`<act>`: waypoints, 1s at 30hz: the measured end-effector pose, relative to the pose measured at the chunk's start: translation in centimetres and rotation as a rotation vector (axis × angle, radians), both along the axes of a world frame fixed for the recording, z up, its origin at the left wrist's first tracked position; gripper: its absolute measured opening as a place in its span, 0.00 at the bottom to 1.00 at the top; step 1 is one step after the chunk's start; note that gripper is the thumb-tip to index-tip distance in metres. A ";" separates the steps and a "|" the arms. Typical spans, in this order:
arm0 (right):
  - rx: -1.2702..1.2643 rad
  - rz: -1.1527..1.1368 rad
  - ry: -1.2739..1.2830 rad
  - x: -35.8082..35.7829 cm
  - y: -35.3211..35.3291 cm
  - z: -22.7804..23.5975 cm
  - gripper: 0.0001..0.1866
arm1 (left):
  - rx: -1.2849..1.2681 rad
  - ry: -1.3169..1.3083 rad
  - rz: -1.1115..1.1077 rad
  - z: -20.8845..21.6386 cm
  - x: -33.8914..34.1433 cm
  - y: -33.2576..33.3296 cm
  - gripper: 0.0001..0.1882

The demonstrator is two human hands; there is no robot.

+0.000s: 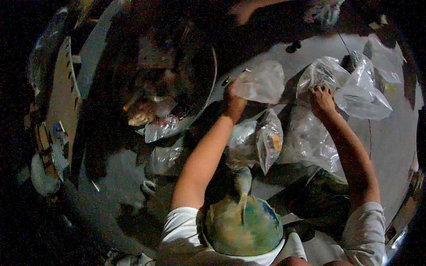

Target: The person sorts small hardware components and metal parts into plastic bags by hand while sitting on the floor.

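My left hand (236,103) is closed on a clear plastic bag (265,82), which sticks out to the right of it. Some of its fingers are hidden behind the plastic. To the right, my right hand (322,101) has its fingers bent over the lower edge of another clear plastic bag (326,71) and grips it. Between my forearms lies a clear bag with an orange patch (270,144). A larger clear plastic bag (310,137) spreads below my right hand, its contents too blurred to tell.
At the left is a large round container with a thin pale rim (214,66), dark inside, with shiny packets (164,127) at its near edge. More clear bags (366,95) lie at the right. Another person's arm (248,9) shows at the top. A green rounded shape (244,226) sits low in front.
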State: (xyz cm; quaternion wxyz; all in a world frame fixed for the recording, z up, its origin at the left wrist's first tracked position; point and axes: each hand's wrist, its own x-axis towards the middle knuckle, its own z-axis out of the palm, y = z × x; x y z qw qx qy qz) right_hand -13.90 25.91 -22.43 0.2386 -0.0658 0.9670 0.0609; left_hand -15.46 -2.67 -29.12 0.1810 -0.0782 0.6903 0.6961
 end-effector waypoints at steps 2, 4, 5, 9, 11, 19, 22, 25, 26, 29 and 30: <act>-0.067 0.071 0.214 1.4 2.5 -2.9 0.15 | 0.158 -0.013 0.186 1.3 0.1 1.6 0.23; -0.545 0.042 0.283 1.0 -0.6 -3.8 0.14 | 0.135 -0.134 0.292 -0.4 1.2 -0.7 0.23; -0.739 -0.058 0.261 0.9 -1.6 -5.8 0.17 | 0.128 -0.263 0.405 -1.1 1.6 -1.3 0.23; -0.972 -0.255 0.268 0.2 -5.6 -6.6 0.31 | -0.032 -0.132 0.393 -0.5 2.2 -1.6 0.24; -1.241 -0.377 0.341 -1.0 -8.3 -6.1 0.30 | 0.205 -0.312 0.531 -0.1 1.8 -2.3 0.24; -1.114 -0.264 0.374 0.4 -11.4 -4.6 0.16 | 0.225 -0.588 0.506 1.6 2.6 -2.2 0.24; -1.086 -0.164 0.463 2.4 -13.2 -4.6 0.18 | 0.082 0.109 0.035 3.6 3.7 0.7 0.29; -0.992 -0.060 0.489 3.4 -15.0 -1.8 0.15 | -0.211 0.469 -0.241 4.8 3.9 -1.2 0.32; -0.977 -0.067 0.495 3.3 -14.5 -2.4 0.15 | -0.197 0.472 -0.249 5.2 4.3 0.0 0.32; -1.565 -0.727 -0.152 2.5 -15.2 -3.5 0.14 | 0.234 -0.055 0.093 5.6 5.3 0.3 0.26; -1.347 -0.667 -0.087 2.0 -15.4 -1.8 0.13 | 0.016 0.250 0.040 4.4 5.3 -1.4 0.26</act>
